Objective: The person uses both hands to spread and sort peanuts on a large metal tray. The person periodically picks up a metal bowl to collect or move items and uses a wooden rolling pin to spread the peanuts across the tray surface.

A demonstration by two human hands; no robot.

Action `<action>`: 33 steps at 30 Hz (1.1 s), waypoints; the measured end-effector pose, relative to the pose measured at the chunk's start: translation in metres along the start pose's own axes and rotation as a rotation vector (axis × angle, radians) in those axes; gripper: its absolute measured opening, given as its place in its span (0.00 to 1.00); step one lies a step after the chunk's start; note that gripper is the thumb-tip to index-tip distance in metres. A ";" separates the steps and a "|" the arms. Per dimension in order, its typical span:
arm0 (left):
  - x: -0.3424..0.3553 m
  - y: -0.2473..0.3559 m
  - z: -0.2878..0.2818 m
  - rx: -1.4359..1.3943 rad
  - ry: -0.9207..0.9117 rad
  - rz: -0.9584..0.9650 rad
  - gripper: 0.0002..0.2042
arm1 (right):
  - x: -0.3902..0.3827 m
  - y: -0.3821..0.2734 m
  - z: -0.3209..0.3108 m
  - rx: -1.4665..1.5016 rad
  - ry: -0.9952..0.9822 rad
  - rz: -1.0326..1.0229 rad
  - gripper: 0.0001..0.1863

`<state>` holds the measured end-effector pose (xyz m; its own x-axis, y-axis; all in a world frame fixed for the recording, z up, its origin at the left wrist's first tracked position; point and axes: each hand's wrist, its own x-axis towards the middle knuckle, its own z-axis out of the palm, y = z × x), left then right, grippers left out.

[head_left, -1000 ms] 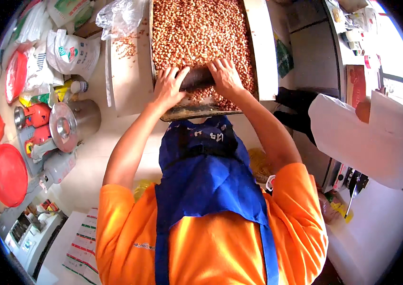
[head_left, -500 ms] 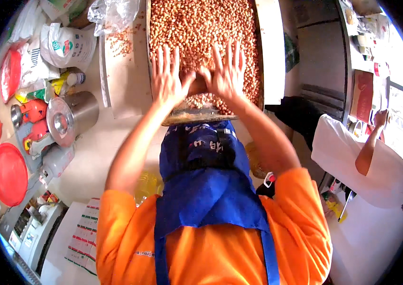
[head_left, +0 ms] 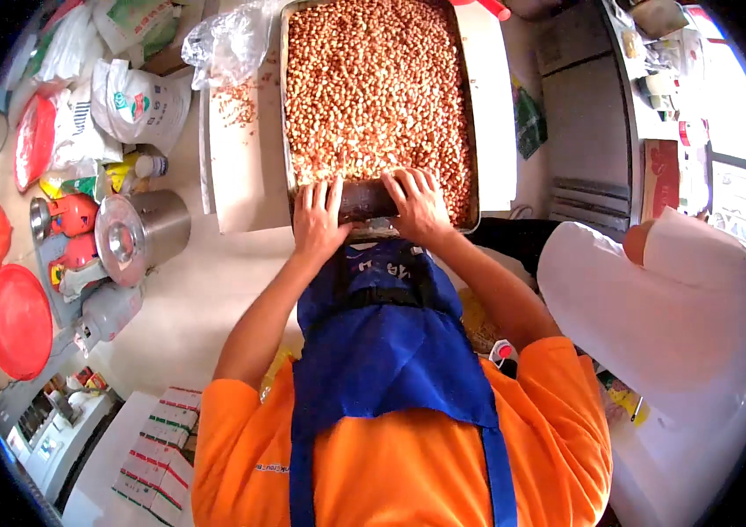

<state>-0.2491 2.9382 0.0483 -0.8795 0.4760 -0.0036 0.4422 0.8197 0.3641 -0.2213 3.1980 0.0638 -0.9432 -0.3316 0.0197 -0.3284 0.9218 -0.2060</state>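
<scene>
A rimmed metal tray (head_left: 283, 123) is covered with a dense layer of small red-brown nuts (head_left: 373, 88). Both hands are at its near end, fingers curled over a dark, short, wide bar or block (head_left: 364, 200) that lies among the nuts by the near rim; my left hand (head_left: 320, 211) grips its left end, my right hand (head_left: 414, 204) its right end. The bar's exact shape is partly hidden by my fingers. Below the tray hangs my blue apron.
Loose bits and a clear plastic bag (head_left: 228, 39) lie on the board (head_left: 241, 176) left of the tray. Farther left are sacks, a steel pot (head_left: 162, 233) and a red lid (head_left: 17, 321). A co-worker (head_left: 645, 325) in white stands at the right beside a cabinet (head_left: 579, 123).
Half a second ago my fingers were spread forward over the nuts; now they are curled on the bar, nearer me. The nuts cover more of the near end. The co-worker has shifted.
</scene>
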 end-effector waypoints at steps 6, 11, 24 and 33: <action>-0.011 0.002 -0.015 0.005 -0.071 0.114 0.47 | -0.014 0.006 -0.021 0.131 -0.129 -0.053 0.46; -0.024 0.014 0.007 -0.099 -0.070 0.050 0.51 | -0.027 -0.027 -0.011 0.117 -0.081 0.129 0.47; 0.064 -0.015 -0.011 -0.045 0.207 0.184 0.44 | 0.077 0.036 -0.033 0.289 0.545 0.306 0.25; 0.045 -0.003 -0.007 0.057 -0.079 0.030 0.52 | 0.016 0.091 0.022 0.296 0.052 0.597 0.28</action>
<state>-0.2909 2.9551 0.0541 -0.8500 0.5225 -0.0675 0.4796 0.8204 0.3115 -0.2650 3.2717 0.0236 -0.9624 0.2351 -0.1357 0.2714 0.8475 -0.4562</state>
